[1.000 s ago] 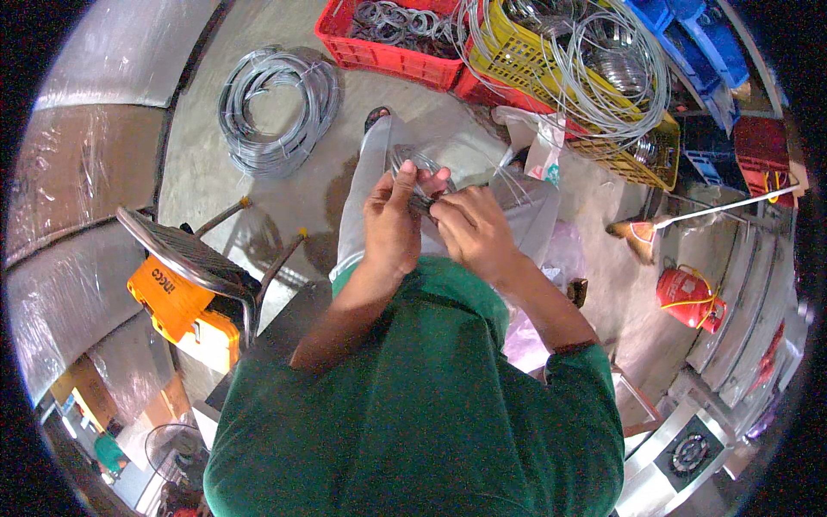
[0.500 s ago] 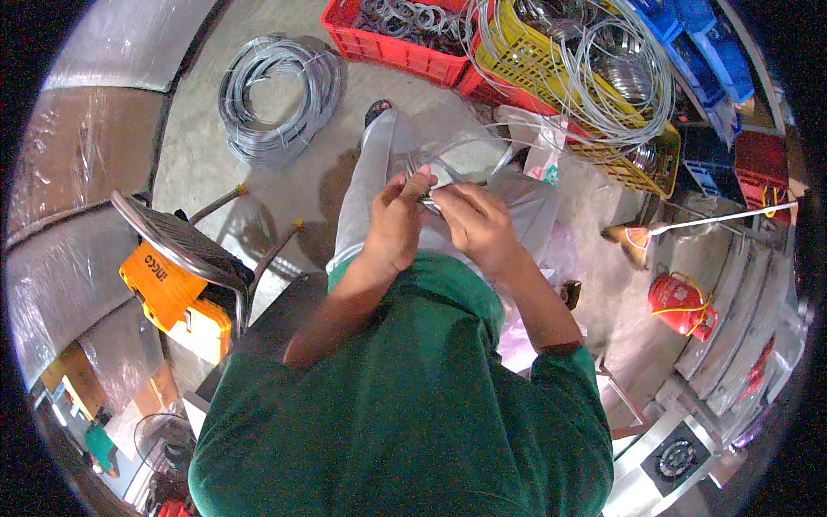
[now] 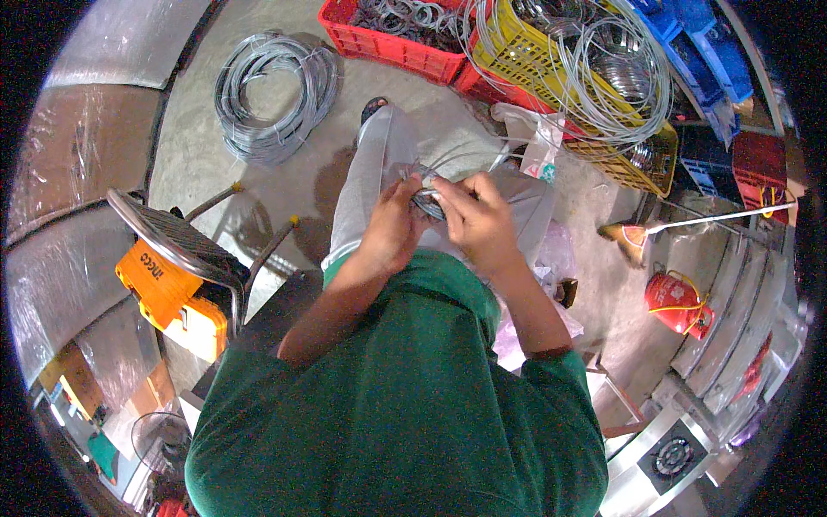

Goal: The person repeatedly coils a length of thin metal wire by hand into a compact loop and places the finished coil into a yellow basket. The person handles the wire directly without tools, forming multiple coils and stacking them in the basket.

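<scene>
Above my lap, both hands grip a small coil of grey wire [image 3: 428, 203]. My left hand [image 3: 395, 222] is closed on its left side, thumb and fingers near the top of the coil. With bent fingers, my right hand [image 3: 474, 215] pinches the coil from the right. Thin grey strands arch up and to the right from between the hands. Where the strands end is hard to make out, and the fingers hide part of the coil.
A large wire coil [image 3: 233, 112] lies on the floor at the far left. Red crate [image 3: 388, 47] and yellow crate [image 3: 534, 65] hold metal rings and wire. A metal-framed chair [image 3: 172, 233] stands left; a broom [image 3: 633, 239] and red gas cylinder [image 3: 676, 303] are right.
My fingers have shifted around the wire, and the small coil between my hands shows more clearly. The loose strands above it have moved lower.
</scene>
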A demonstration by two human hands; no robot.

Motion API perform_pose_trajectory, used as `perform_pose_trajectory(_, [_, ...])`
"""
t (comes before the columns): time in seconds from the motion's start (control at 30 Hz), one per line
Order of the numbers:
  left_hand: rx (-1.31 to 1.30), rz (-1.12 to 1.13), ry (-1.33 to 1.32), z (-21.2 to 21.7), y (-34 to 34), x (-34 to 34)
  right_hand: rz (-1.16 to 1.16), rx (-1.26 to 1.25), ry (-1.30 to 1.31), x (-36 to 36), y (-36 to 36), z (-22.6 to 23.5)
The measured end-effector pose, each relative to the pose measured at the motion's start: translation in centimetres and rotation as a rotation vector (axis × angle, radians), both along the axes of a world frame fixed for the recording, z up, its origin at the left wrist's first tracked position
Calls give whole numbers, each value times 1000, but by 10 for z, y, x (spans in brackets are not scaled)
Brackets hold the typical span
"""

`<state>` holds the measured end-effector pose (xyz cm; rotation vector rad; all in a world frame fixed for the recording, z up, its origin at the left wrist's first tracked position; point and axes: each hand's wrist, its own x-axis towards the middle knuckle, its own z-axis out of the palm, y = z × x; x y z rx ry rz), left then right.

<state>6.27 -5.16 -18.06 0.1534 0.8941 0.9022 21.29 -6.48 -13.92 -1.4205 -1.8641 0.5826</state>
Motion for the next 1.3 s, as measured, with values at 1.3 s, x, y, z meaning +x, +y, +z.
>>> perform_pose_trajectory(1.3, [-86, -365, 94, 27, -61, -20, 303, -191, -505, 58, -33, 1])
